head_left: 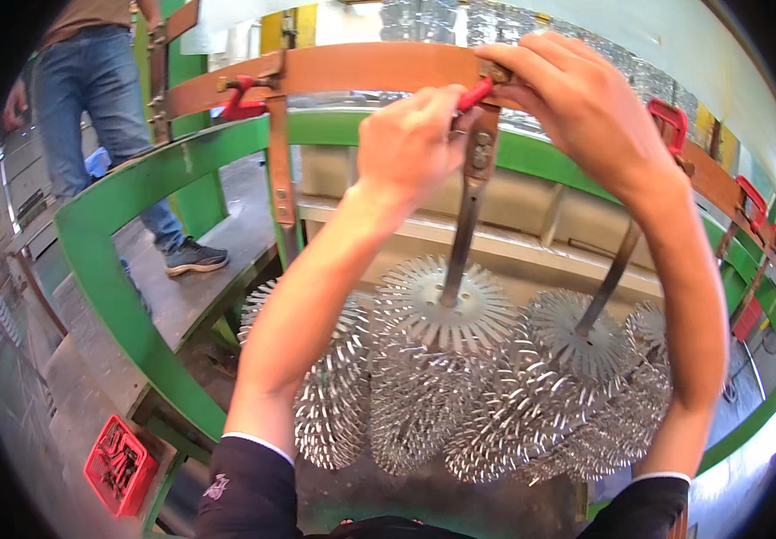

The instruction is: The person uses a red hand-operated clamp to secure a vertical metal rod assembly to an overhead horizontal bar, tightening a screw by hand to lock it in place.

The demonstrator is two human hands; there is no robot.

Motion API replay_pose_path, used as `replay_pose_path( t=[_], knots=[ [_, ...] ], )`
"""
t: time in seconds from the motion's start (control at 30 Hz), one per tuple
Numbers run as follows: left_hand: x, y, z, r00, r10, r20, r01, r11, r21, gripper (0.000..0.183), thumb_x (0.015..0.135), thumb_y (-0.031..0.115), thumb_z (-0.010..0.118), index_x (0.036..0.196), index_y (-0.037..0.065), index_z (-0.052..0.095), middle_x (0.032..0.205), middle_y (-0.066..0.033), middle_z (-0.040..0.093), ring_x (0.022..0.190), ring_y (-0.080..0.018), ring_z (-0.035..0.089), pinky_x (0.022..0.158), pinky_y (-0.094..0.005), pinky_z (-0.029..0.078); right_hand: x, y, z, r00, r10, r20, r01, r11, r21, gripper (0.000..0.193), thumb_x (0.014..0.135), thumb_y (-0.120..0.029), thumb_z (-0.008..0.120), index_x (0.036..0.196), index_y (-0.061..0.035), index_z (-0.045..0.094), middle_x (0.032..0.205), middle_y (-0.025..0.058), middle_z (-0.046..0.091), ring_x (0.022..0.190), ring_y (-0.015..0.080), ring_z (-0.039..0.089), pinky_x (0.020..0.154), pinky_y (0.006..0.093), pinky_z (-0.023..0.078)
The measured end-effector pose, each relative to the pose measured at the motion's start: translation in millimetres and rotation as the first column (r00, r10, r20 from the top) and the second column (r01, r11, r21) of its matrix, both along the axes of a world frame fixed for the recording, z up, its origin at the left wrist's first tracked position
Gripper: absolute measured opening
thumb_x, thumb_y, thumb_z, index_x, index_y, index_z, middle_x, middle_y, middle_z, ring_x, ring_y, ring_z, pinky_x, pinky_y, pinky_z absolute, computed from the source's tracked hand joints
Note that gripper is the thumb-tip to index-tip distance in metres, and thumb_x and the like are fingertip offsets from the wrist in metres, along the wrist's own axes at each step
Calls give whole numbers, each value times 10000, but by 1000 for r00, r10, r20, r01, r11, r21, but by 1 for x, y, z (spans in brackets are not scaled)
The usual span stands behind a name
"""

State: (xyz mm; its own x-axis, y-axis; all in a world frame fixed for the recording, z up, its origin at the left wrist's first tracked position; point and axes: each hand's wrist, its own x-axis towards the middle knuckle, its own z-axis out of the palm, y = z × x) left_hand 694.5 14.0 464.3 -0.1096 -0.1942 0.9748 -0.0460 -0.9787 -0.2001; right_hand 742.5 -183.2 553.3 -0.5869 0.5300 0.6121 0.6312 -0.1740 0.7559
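Note:
My left hand (pixel 406 139) is closed round a red C-clamp (pixel 475 93), mostly hidden by the fingers. It sits at the copper-coloured bar (pixel 379 68), where a flat metal hanger (pixel 481 148) meets it. From the other side, my right hand (pixel 576 99) pinches the clamp's screw end over the bar; its fingertips partly hide the screw. Below, the hanger's rod (pixel 461 242) runs down to a round toothed plate (pixel 446 301). Under that plate hangs a dense cluster of shiny metal pieces (pixel 433 395).
More hanging clusters (pixel 329 413) flank this one. Other red clamps (pixel 246 101) grip the bar, one (pixel 668 124) near my right forearm. A green frame (pixel 118 296) curves around. A red basket (pixel 121 467) of small metal parts stands lower left. Another person (pixel 91 99) stands upper left.

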Motion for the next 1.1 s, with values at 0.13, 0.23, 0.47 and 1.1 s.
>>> replay_pose_path(
  t=[0.13, 0.23, 0.47, 1.1],
  knots=[
    [-9, -11, 6, 999, 47, 20, -48, 997, 52, 126, 865, 206, 749, 954, 132, 698, 726, -74, 638, 658, -283, 661, 554, -401, 528, -19, -16, 5, 979, -188, 80, 187, 982, 13, 321, 875, -155, 675, 1176, -55, 627, 940, 97, 619, 901, 295, 601, 842, 414, 500],
    [18, -25, 0, 994, -89, 56, 85, 994, 63, 217, 859, 210, 750, 976, 45, 671, 744, -101, 630, 682, -287, 666, 560, -397, 537, -31, -34, 1, 880, -409, 242, 394, 913, 108, 184, 824, -155, 603, 968, -45, 633, 912, 102, 642, 898, 252, 599, 900, 382, 475],
    [4, -10, -4, 997, -58, -50, 59, 998, 22, 271, 840, 180, 746, 1053, 51, 641, 813, -94, 654, 749, -290, 684, 568, -407, 543, -34, -7, -12, 797, -587, 143, 561, 807, 187, 204, 911, -292, 633, 869, -97, 587, 798, 79, 628, 870, 244, 585, 889, 385, 418],
    [6, -13, -2, 992, -114, -49, 116, 993, 39, 363, 780, 123, 750, 1106, 30, 620, 815, -91, 627, 770, -293, 670, 596, -406, 551, -46, -5, -10, 789, -612, 59, 580, 773, 257, 335, 957, -412, 625, 865, -92, 587, 704, 65, 622, 786, 228, 596, 906, 381, 398]
  ],
)
